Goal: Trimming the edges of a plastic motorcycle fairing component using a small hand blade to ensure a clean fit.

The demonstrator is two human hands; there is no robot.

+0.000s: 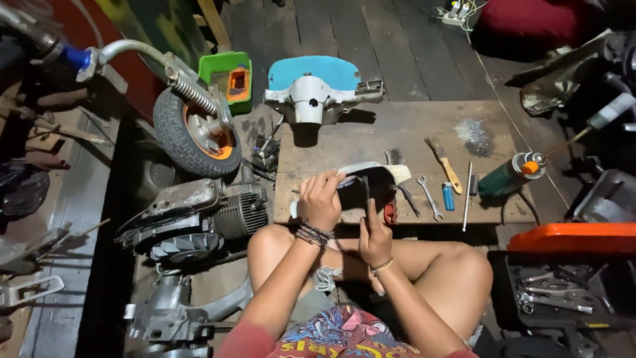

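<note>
Left hand (pixel 320 199): fingers curled over the near edge of a pale curved panel (pixel 371 171), gripping it; a thin tool tip pokes out left of the knuckles, too small to identify. Right hand (pixel 374 235): closed around a slim dark tool (pixel 366 189) held upright, tip against the panel's underside. The tool's lower end is hidden in the palm.

Panel lies on the low wooden counter (pixel 371 126), just ahead of both hands; its lower part is covered by the hands and in shadow. A small red item sits just right of the right hand, shape unclear.

Right of the hands, on the counter: wrench (pixel 429 197), blue lighter (pixel 448 197), brush with wooden handle (pixel 444 164), long thin rod (pixel 468 195), green spray can (pixel 510 174) with orange cap.

Beyond the hands, at the counter's far edge: blue-and-white scooter headset cover (pixel 321 85).

Left of the hands, on the floor: engine block (pixel 199 215) with cooling fins, a wheel (pixel 192 132) with orange rim on a spring fork, green box (pixel 228 79) behind it.

Far right: orange-lidded toolbox (pixel 570 265), cut by the frame edge; tools in its tray are dim. Upper right corner dark, objects not resolvable.
</note>
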